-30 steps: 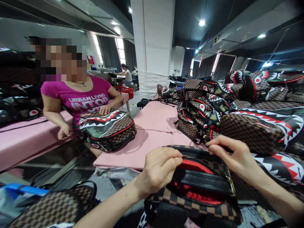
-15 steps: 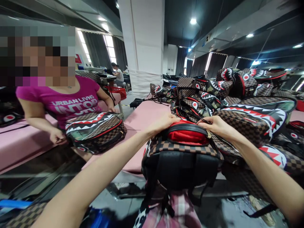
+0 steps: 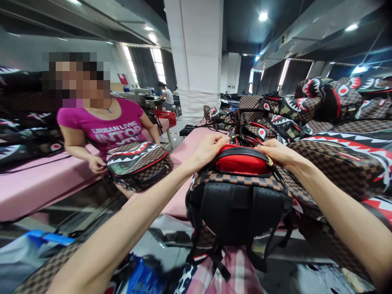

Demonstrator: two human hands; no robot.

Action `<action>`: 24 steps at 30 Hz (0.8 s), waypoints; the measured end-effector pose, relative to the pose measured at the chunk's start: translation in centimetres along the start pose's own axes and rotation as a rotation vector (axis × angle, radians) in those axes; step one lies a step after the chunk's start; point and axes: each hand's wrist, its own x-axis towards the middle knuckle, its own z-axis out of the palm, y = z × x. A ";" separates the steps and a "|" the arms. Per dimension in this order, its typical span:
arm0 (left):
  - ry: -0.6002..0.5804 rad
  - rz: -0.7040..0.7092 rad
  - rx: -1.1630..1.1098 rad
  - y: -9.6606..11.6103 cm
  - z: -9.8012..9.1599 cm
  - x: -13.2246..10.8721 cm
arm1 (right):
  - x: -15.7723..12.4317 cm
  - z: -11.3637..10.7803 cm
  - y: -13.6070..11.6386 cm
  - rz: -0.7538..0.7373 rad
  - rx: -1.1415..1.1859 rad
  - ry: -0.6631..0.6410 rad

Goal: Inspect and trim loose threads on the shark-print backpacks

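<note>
A brown checkered backpack (image 3: 239, 208) with a black padded back and hanging straps stands in front of me at the edge of the pink table. Its top pocket is unzipped and shows a red lining (image 3: 241, 164). My left hand (image 3: 211, 149) is closed on the far left edge of that opening, fingers pinched together. On the right side, my right hand (image 3: 274, 151) grips the edge of the opening near the gold zipper pull, its fingertips partly hidden behind the rim.
At the left a person in a magenta shirt (image 3: 104, 122) is beside another shark-mouth backpack (image 3: 139, 163). Piled backpacks (image 3: 337, 155) cover the right side. The pink table (image 3: 196, 134) runs toward a white pillar (image 3: 199, 57). Blue plastic (image 3: 141, 277) lies below.
The view has turned left, so the scene sits further right. Both hands remain at the red-lined opening. The person at the left appears more upright.
</note>
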 end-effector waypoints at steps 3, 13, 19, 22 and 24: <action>0.086 0.299 0.238 2.4 0.5 -3.1 | 0.1 0.2 0.4 0.015 0.067 0.025; -1.325 -0.129 0.157 3.4 0.7 -0.6 | -0.7 2.2 0.8 -0.079 0.025 -0.039; -0.971 -0.142 -0.002 2.1 1.5 0.1 | -3.6 0.4 3.1 -0.287 0.192 0.391; -0.868 -0.164 -0.068 2.0 1.7 0.9 | -8.1 -0.4 4.9 -0.241 0.111 0.421; -0.832 -0.188 -0.115 2.0 2.0 1.4 | -10.7 -0.5 5.8 -0.166 -0.010 0.315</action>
